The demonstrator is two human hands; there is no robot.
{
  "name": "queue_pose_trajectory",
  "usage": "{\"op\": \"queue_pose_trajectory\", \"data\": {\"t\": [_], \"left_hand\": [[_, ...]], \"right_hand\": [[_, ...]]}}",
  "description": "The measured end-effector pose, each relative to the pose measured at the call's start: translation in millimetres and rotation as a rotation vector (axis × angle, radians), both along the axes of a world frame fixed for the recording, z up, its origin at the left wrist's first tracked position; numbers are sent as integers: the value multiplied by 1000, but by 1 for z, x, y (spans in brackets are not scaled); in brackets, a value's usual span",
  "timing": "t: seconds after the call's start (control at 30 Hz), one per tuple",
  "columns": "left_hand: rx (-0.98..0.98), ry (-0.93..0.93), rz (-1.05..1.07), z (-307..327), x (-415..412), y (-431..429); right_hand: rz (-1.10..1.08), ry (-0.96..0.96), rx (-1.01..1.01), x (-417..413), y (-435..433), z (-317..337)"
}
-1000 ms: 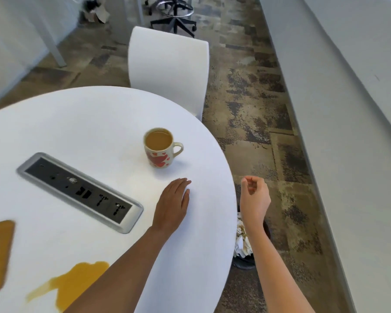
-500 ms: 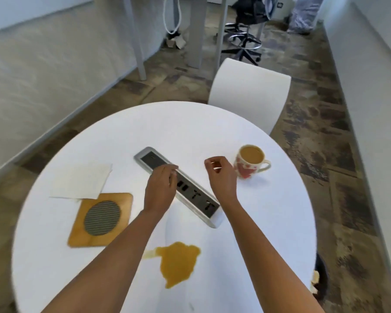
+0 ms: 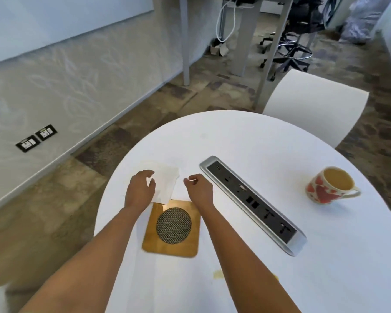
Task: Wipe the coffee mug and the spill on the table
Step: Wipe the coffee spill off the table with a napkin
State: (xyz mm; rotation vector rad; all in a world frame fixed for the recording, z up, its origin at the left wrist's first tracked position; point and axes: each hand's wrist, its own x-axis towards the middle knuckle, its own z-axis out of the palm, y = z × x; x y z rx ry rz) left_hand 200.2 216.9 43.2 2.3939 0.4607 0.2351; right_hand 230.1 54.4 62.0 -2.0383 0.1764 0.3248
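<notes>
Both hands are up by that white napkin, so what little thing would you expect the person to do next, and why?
Probably pinch the white napkin and lift it off the table. The left hand is already at its edge, the right hand hovers curled beside it, and neither holds anything. The coffee mug and the spill near the forearm both look unwiped, so a cloth seems needed first.

The round white table (image 3: 246,136) carries a white napkin (image 3: 165,184), a wooden coaster (image 3: 149,242) with a mesh centre, a recessed socket strip (image 3: 253,202), a filled coffee mug (image 3: 330,188), and a partly hidden spill (image 3: 218,274).
</notes>
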Motion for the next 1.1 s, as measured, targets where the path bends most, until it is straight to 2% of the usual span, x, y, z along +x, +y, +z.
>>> {"op": "queue_pose_trajectory", "data": {"t": [0.27, 0.43, 0.6, 0.8, 0.97, 1.1], "left_hand": [[-12, 178, 7, -19, 36, 71], [-29, 293, -26, -36, 52, 95], [-56, 227, 35, -47, 60, 96], [-295, 296, 211, -47, 68, 94], [-349, 331, 170, -43, 63, 97], [-391, 164, 81, -24, 62, 91]], "right_hand": [[45, 124, -134, 10, 57, -33], [53, 76, -221, 17, 73, -41], [52, 64, -241, 21, 82, -44], [9, 75, -228, 23, 83, -45], [-8, 72, -158, 23, 81, -51], [-76, 46, 12, 27, 72, -53]]}}
